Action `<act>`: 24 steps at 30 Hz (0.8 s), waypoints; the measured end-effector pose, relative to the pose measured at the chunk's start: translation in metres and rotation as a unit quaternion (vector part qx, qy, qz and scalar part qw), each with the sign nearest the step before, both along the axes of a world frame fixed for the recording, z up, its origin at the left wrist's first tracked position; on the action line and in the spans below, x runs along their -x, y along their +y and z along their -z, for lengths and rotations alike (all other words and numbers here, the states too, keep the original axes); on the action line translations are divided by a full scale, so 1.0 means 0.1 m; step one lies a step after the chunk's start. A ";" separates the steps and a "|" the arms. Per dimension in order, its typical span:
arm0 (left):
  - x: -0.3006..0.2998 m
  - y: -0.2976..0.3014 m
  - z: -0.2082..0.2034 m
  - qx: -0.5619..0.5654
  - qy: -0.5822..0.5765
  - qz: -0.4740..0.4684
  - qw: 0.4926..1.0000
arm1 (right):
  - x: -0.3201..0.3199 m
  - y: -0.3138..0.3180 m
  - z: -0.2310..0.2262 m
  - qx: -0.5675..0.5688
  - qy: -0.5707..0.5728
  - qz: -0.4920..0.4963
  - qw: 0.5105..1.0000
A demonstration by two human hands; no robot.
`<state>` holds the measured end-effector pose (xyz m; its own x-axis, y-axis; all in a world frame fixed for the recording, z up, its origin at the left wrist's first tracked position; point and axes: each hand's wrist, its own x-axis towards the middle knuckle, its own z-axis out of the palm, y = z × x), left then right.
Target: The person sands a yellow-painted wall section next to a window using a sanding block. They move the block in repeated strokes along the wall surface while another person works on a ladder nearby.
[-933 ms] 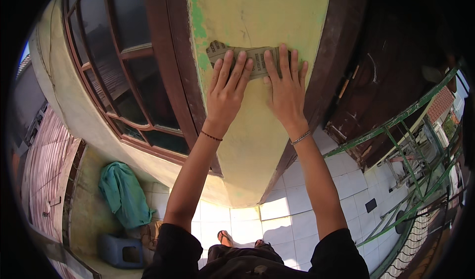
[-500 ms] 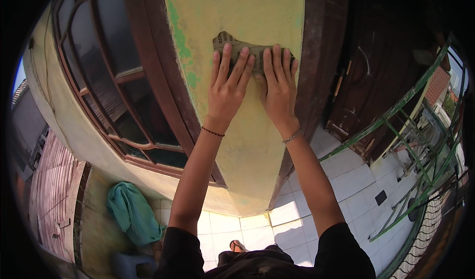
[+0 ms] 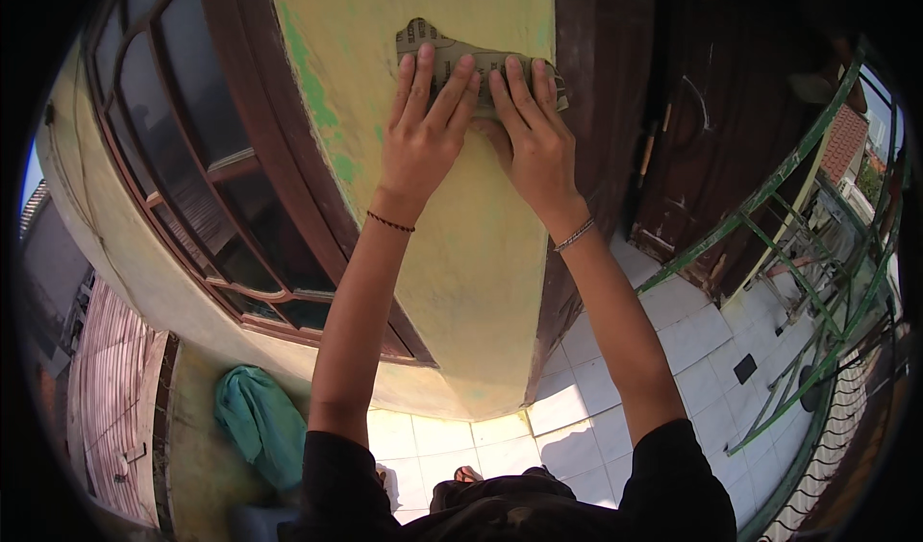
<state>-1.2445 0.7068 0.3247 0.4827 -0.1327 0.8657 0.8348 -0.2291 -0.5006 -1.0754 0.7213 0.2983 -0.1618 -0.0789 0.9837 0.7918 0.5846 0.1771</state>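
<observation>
A brownish-grey sheet of sandpaper (image 3: 444, 57), printed on its back and ragged at the edges, lies against a yellow wall pillar (image 3: 466, 283). My left hand (image 3: 421, 148) presses flat on its left part, fingers stretched out and slightly apart. On its right part rests my right hand (image 3: 538, 153), also with fingers extended, its thumb below the sheet's lower edge. The sandpaper's gritty face is turned to the wall and hidden. Green patches (image 3: 315, 100) show through the yellow paint along the pillar's left edge.
Left of the pillar is a brown-framed window (image 3: 308, 158); to its right, a dark wooden door (image 3: 692, 158). A green metal frame (image 3: 769, 196) stands at the right over white floor tiles (image 3: 687, 335). Teal cloth (image 3: 258, 417) hangs at the lower left.
Both hands and the sandpaper appear higher in the picture and slightly further left. The whole view has also shifted a little left. Both hands stay flat on the sheet.
</observation>
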 end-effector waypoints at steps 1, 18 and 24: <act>0.00 0.01 0.05 0.006 0.002 -0.002 1.000 | -0.02 -0.01 0.04 0.018 0.012 0.002 1.000; -0.30 0.07 -0.66 -0.049 -0.001 -0.036 0.998 | -0.27 0.08 -0.82 -0.041 -0.020 0.011 0.999; -0.24 -0.14 1.11 0.063 0.009 -0.054 0.996 | -0.21 -0.05 1.00 0.055 -0.023 0.025 0.998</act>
<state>-1.2209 0.6932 0.2140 0.5046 0.0305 0.8628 0.8486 -0.2014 -0.4892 -1.0548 0.7158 0.1978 -0.2088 0.0393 0.9772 0.8130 0.5622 0.1512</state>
